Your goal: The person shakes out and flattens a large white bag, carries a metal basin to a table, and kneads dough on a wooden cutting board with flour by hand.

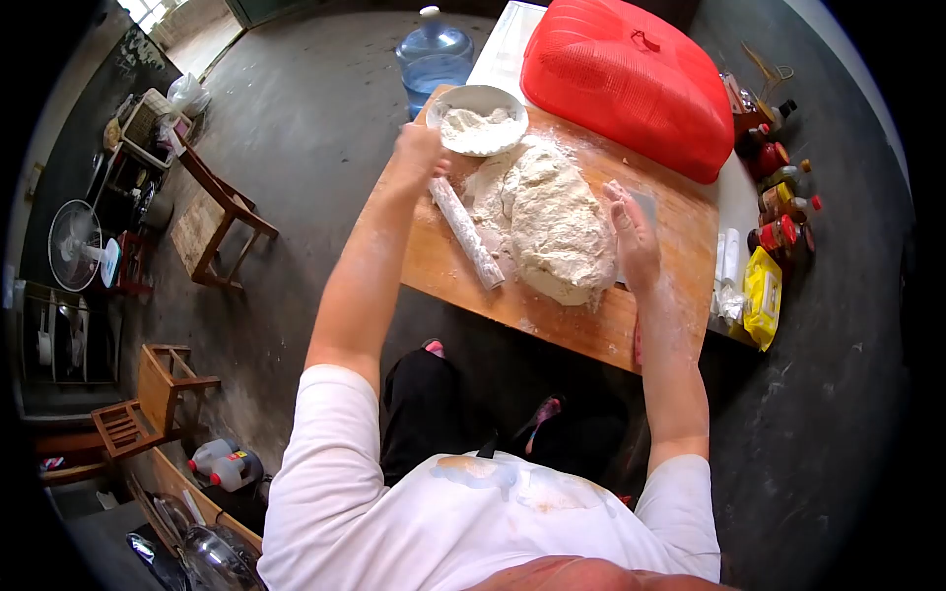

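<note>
Head view: dough point(562, 222) near board point(682, 231) edge; roomy floor point(315, 113)

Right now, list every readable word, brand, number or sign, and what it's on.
None readable.
Yellow pack: markings too small and blurred.
Bottles along the right: labels too small to read.
Plastic jugs, lower left: any print too small.
Rolling pin: no text seen.

Dough point(562, 222) lies right of the rolling pin point(467, 234).
</note>
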The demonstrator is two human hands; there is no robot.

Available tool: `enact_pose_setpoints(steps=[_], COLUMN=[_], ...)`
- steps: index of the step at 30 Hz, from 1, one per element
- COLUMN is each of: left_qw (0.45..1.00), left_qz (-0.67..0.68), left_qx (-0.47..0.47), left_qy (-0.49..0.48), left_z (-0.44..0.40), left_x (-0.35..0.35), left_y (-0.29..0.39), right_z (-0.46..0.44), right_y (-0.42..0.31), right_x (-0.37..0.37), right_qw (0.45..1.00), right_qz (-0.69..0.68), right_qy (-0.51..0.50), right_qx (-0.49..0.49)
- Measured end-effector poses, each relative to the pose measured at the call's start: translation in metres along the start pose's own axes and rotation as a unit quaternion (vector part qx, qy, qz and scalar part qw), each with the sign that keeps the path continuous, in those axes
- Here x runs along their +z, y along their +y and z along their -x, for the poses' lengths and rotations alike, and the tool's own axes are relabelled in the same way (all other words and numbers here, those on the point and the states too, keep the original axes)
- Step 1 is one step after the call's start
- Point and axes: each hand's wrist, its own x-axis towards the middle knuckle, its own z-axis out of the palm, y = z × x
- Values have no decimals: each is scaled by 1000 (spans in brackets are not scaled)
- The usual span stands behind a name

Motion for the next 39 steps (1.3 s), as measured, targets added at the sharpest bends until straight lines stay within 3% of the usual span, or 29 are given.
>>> enact_pose_setpoints(steps=[5,7,15,17,18,20,21,23,27,35,37,39], left_qw=[997,992,992,991,991,991,991,989,985,988,989,989], left_qz=[-34,-20,58,68,67,59,58,40,31,34,27,47], left_qx=[-71,-114,-91,-87,-86,-80,-79,-77,-93,-71,-53,-48], left_qy=[-3,-55,-61,-74,-75,-87,-90,-119,-142,-134,-134,-135], left_z=[-25,-37,-45,-35,-28,-11,-5,7,30,36,40,43], left_x=[-4,2,11,7,6,6,6,5,8,16,19,21], left_y=[1,2,8,18,26,40,46,57,74,67,63,63], right_z=[7,9,5,-4,-9,-22,-28,-41,-59,-64,-66,-74], right_y=[6,4,0,-8,-14,-28,-33,-42,-49,-74,-75,-73], right_x=[-1,-4,1,3,5,11,14,22,29,72,84,87], right_qw=[999,999,998,995,996,950,950,888,850,826,846,842], right_qz=[-52,-31,-53,78,78,276,277,415,490,550,517,524], right_qy=[-7,-7,-21,-12,-9,-15,-12,-24,-31,13,-64,-62], right_qx=[11,6,12,-52,-53,-144,-142,-195,-191,-121,-115,-115])
